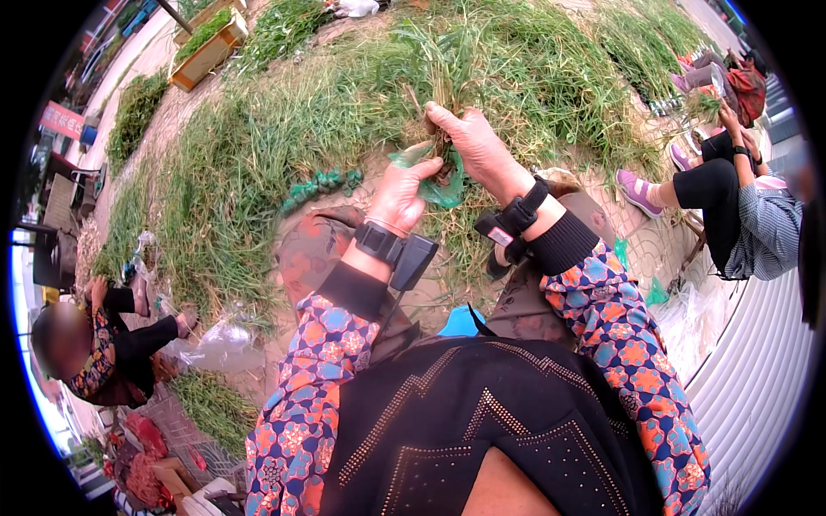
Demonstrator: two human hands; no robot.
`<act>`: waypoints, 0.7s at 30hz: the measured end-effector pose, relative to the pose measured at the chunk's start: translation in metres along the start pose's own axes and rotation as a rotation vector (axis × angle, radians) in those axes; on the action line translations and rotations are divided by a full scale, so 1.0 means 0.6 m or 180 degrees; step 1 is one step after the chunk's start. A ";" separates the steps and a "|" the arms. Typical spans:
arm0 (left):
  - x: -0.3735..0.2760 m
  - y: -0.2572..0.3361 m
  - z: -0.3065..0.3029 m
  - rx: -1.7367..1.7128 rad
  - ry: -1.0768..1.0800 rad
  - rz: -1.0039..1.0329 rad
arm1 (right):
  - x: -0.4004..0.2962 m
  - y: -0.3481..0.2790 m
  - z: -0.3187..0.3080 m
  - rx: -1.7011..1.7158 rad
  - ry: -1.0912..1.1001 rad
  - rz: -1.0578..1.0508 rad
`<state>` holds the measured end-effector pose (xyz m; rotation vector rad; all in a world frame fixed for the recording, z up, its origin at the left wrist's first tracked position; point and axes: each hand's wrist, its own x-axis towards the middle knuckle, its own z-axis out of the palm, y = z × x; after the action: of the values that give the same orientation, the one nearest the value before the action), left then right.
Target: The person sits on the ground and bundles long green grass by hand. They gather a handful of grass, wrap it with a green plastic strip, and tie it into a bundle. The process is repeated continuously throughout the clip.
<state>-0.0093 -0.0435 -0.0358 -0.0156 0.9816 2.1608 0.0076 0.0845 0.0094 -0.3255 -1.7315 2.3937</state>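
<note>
A bunch of green grass-like plants [445,64] stands upright between my hands, its leaves fanning out at the top. My right hand [474,138] grips the stems, thumb pointing up along them. Lower down, my left hand [400,193] pinches a thin green plastic bag [445,184] around the root end. The roots are mostly hidden by the bag and my fingers. Just left of my hands, a row of green-wrapped bundles [322,187] lies on the paving by the loose plants.
Loose cut plants [213,213] cover the ground ahead and to the left. At the left one person [103,348] sits; at the right another seated person [742,193] has legs extended inward. Clear plastic sheets [694,322] lie at the right, near a ribbed metal panel [755,361]. A planter box [213,55] stands far left.
</note>
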 end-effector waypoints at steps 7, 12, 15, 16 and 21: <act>-0.010 0.010 0.002 0.0068 0.0098 0.0028 | -0.005 -0.051 -0.031 -0.0814 -0.0442 0.0709; 0.003 0.004 -0.027 -0.0698 -0.0145 -0.0238 | 0.005 -0.044 -0.044 -0.1098 -0.0292 0.0705; 0.003 0.006 -0.027 -0.0833 -0.0179 -0.0307 | 0.000 -0.044 -0.043 -0.0941 -0.0223 0.0623; 0.003 0.007 -0.027 -0.0846 -0.0222 -0.0329 | 0.001 -0.042 -0.044 -0.0894 -0.0257 0.0610; -0.004 0.015 -0.015 -0.0963 -0.0453 -0.0476 | -0.001 -0.043 -0.045 -0.0884 -0.0371 0.0512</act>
<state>-0.0157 -0.0548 -0.0358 -0.0767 0.5499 2.1200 0.0159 0.1173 0.0256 -0.3815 -2.1748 2.3174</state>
